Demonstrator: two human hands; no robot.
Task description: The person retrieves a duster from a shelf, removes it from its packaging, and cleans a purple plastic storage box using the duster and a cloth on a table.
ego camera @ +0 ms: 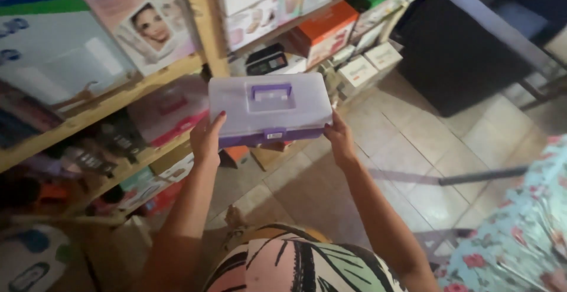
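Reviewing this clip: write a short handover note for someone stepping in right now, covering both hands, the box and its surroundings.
Left hand: grips the left end of the translucent plastic case.
Right hand: grips its right end.
Case: lid shut, purple handle on top, held level in the air in front of the wooden shelves stacked with boxed goods.
Done: case is off any surface.
Left: it is not yet set down anywhere.

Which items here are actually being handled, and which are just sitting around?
Handled:
- translucent case with purple handle, held between left hand and right hand

Sitting around:
- boxed goods on wooden shelves
- orange box
- white cartons on the floor
- dark cabinet
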